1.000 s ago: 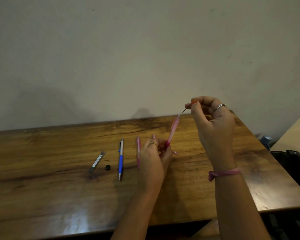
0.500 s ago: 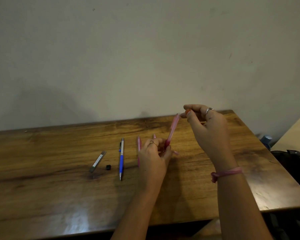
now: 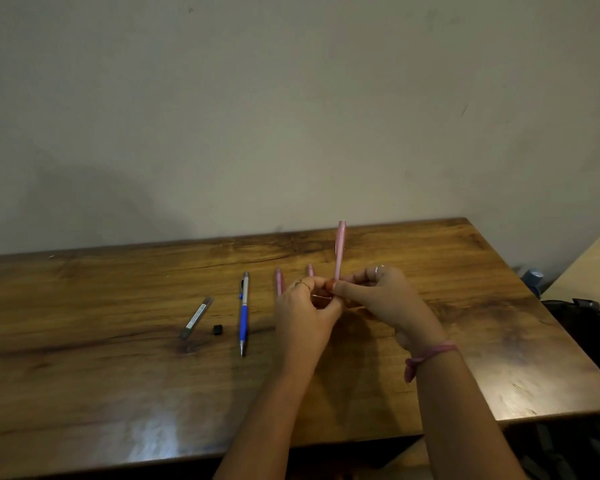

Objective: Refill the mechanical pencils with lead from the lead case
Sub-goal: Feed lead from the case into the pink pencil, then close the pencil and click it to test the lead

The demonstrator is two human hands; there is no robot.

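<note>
A: On the worktop [image 3: 84, 341] lie a blue pencil [image 3: 244, 311], the lead case [image 3: 196, 317] and its small black cap [image 3: 217, 329].

B: And the hands?

A: The left hand [image 3: 303, 311] and right hand [image 3: 378, 296] hold a pink pencil [image 3: 340, 249] upright, fingers pinching its lower end.

B: Probably closing it; next, the blue one.

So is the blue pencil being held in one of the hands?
No, the blue pencil lies on the table, left of both hands, untouched.
</note>
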